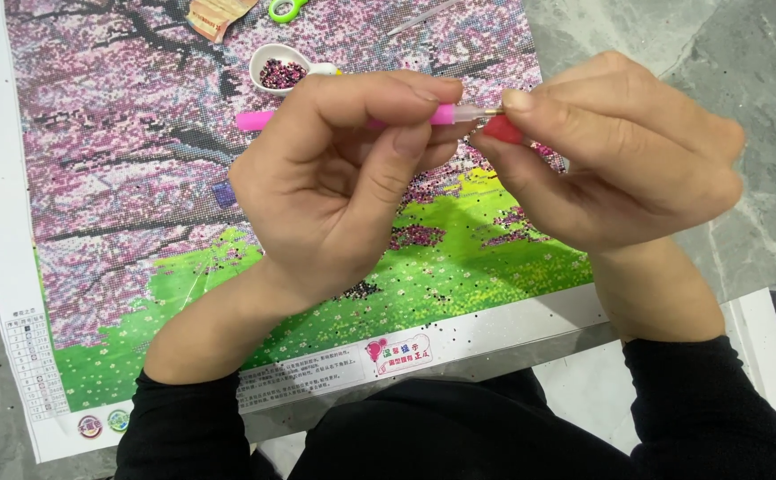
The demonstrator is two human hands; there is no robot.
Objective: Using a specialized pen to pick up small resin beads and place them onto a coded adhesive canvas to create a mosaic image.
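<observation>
Pink pen [352, 116] between two hands: left hand [343, 182]; right hand [619, 156].

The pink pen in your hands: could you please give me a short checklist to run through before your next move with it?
1. Left hand grips the pink pen between thumb and fingers: ok.
2. Right hand pinches the red wax piece at the pen's tip: ok.
3. Tip actually pressed into the wax: cannot tell, fingers hide it.
4. White scoop with dark beads upright on the canvas: ok.
5. Loose beads scattered on the canvas's lower border: not ok.
</observation>
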